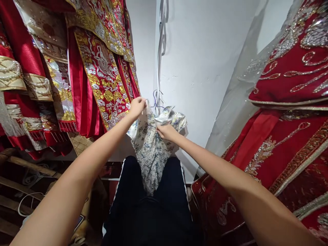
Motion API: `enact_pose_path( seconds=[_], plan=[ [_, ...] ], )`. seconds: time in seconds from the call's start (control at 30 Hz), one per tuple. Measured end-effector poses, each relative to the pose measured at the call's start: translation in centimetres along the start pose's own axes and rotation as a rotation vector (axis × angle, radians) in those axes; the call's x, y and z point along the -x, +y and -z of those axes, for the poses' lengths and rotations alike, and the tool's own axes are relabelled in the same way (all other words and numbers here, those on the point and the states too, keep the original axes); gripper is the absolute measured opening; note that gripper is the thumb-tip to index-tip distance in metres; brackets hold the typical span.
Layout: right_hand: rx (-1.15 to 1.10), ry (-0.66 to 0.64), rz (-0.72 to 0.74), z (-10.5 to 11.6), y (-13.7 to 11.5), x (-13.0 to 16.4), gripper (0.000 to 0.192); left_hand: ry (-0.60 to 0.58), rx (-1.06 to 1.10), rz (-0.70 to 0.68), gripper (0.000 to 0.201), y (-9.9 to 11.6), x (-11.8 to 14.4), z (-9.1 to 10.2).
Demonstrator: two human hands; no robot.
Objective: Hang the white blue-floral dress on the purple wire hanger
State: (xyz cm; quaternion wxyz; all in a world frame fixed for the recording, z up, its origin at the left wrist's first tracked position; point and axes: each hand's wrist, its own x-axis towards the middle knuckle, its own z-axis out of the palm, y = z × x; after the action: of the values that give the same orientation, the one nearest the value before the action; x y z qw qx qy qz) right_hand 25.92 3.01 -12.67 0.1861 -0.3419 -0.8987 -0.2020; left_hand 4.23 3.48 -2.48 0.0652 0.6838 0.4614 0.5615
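Note:
A white dress with a blue-green floral print (151, 153) hangs in front of me on a dark wire hanger (154, 99). My left hand (137, 107) is closed on the cloth at the dress's left shoulder, beside the hanger. Lower and to the right, my right hand (166, 132) pinches the fabric at the front of the neckline. Some of the collar bunches up above the right hand. The lower part of the dress narrows down between my knees.
Red embroidered garments with gold and silver (102, 68) hang along the left. A beaded red gown (294, 85) partly under clear plastic stands close on the right. White cables (161, 44) run down the wall corner. A wooden slatted rack (25, 164) sits low at left.

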Motion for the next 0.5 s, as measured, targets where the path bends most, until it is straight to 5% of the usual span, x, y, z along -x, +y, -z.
enact_pose_path(
  seconds=[0.1,0.23,0.5],
  plan=[
    [-0.002,-0.060,0.051,-1.8,-0.6,2.0,0.018,0.024,-0.313,0.013,0.027,-3.0,-0.4,4.3],
    [-0.012,-0.107,0.098,-2.4,-1.0,4.0,0.017,-0.114,-0.628,0.001,0.022,-6.7,2.2,8.5],
    [-0.010,-0.192,0.212,-0.5,-2.0,5.5,0.021,-0.440,-0.756,0.110,0.018,-9.7,5.2,7.9]
  ],
)
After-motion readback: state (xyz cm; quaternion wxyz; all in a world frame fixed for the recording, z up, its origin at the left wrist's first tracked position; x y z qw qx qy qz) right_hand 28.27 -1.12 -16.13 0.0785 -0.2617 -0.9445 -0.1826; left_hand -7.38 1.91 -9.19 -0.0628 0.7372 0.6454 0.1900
